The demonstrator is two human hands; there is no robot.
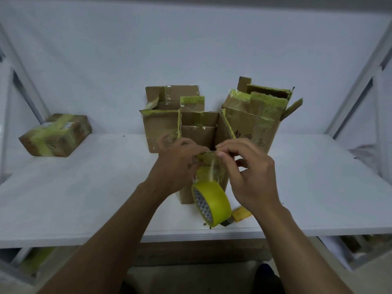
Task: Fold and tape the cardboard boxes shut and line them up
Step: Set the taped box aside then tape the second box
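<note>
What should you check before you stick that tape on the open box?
1. The left hand and right hand pinch the tape strip: ok.
2. The front box has its flaps folded shut: not ok, they stand up.
3. Strip cut from the roll: not ok, joined.
4. Cutter near: cannot tell; a yellow thing lies beside the roll.
5. The taped box is out of the way: ok, far left.

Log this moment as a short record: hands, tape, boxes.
left hand: pinches tape strip by front box's near rim
right hand: pinches the same strip
tape roll: yellow, below the strip
open boxes: front box, rear box, right box
taped box: far left on table
</note>
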